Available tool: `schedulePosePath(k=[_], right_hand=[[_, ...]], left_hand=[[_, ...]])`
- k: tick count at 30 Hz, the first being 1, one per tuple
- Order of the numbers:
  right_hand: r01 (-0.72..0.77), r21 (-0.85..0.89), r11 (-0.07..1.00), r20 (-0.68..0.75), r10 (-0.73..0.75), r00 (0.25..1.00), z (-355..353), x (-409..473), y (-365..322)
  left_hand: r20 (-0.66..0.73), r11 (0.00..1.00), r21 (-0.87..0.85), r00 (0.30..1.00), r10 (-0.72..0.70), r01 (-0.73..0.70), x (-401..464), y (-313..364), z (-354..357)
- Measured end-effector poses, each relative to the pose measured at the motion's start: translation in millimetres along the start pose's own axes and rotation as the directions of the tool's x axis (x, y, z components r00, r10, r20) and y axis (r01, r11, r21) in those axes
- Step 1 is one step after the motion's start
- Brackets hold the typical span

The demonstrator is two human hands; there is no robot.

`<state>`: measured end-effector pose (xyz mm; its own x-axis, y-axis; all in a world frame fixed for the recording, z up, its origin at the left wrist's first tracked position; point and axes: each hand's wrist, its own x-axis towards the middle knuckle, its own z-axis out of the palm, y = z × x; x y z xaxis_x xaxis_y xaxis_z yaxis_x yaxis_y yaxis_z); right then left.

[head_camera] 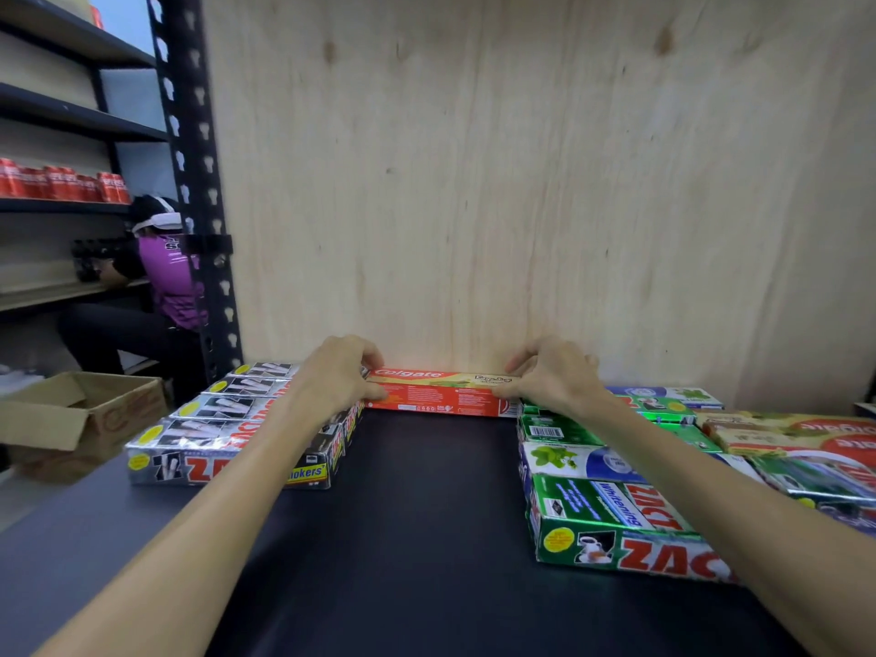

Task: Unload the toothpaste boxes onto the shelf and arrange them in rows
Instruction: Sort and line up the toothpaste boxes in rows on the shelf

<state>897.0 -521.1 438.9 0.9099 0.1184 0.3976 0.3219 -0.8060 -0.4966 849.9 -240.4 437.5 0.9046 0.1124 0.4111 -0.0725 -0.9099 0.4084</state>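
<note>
At far left a carton [71, 419] is sitting open beside the shelf [426, 514], and a person in a purple top [170, 277] is crouching at the next rack. On the shelf's left side the black boxes [227, 419] are lying in a tidy row running back toward the plywood wall [474, 182].

The left hand [339, 374] is pinching the left end of the red box [436, 393], fingers curled over its top and thumb on its front face. The red box is lying crosswise at the very back of the shelf, against the wall, bridging the gap between the two groups. The right hand [552, 374] is gripping the red box's right end the same way.

The green boxes [611, 509] are stacking up at right, with more red ones beyond.

To seat it well, both hands should probably be pushing evenly so the box sits flush to the wall, ends square, without nudging the neighbours out of line.
</note>
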Motion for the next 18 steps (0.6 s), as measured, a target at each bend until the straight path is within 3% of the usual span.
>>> schedulePosePath(k=[5,10,13,15,18], right_hand=[[-0.005,-0.014,1.000,-0.017,0.005,1.000,-0.5,-4.3,6.6],[0.017,0.016,1.000,-0.056,-0.016,0.998,-29.0,-29.2,10.9],[0.033,0.115,0.993,-0.048,-0.027,0.998,-53.9,-47.2,22.0],[0.046,0.111,0.993,-0.059,-0.040,0.997,-69.7,-61.3,33.8],[0.049,0.029,0.998,-0.109,-0.046,0.993,-90.3,-90.5,51.4]], left_hand=[[0.004,0.999,0.041,1.000,0.000,0.000,-2.1,2.6,0.0],[-0.049,0.995,-0.061,0.996,0.073,-0.076,-17.9,25.5,-3.2],[-0.119,0.971,-0.191,0.985,0.122,-0.143,-40.6,53.8,1.6],[-0.132,0.935,-0.331,0.988,0.083,-0.123,-58.4,75.4,10.7],[-0.013,0.850,-0.527,1.000,0.013,-0.018,-86.0,113.4,28.4]])
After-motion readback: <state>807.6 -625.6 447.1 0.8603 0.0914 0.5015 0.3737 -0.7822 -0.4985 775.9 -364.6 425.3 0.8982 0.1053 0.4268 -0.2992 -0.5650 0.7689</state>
